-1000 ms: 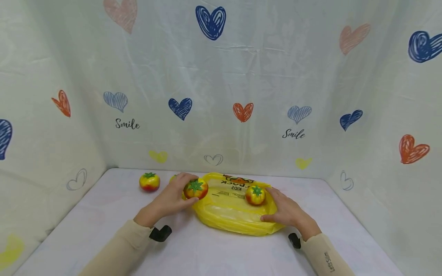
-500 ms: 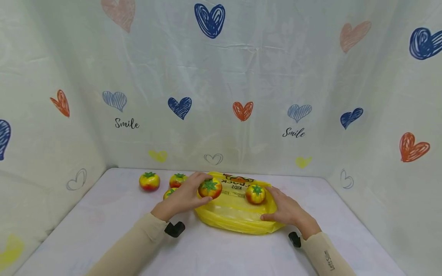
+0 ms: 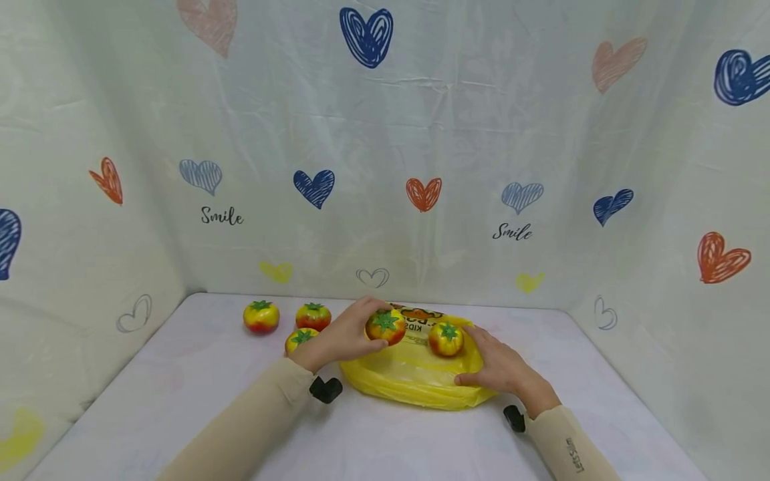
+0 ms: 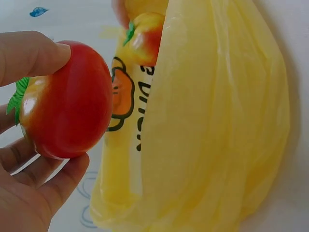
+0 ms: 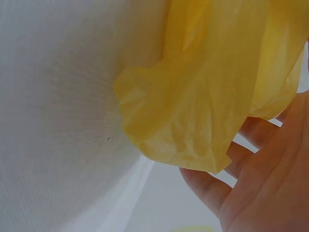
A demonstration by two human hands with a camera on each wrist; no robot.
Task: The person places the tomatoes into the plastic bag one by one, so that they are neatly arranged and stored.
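My left hand (image 3: pixel 347 335) holds a red-and-yellow toy tomato (image 3: pixel 386 327) with a green leafy top, its thumb and fingers around the sides. It hangs over the left part of a yellow plastic bag (image 3: pixel 409 394), whose mouth is spread. Another toy tomato (image 3: pixel 446 339) sits in the bag's mouth on the right; the bag's near layer partly hides it in the left wrist view. My right hand (image 3: pixel 502 364) is at the bag's right edge, fingers extended against the plastic (image 5: pixel 193 106) and thumb apart from them.
Three more toy tomatoes stand at the left on the white table: one farthest left (image 3: pixel 261 317), one toward the back (image 3: pixel 313 316), and one (image 3: pixel 300 339) partly behind my left forearm. A curtain printed with hearts (image 3: pixel 385 133) encloses the table's back and sides.
My left hand has carried its toy tomato rightward, from the bag's left edge to over its mouth. Two tomatoes behind that arm have come into sight. My right hand stays put.
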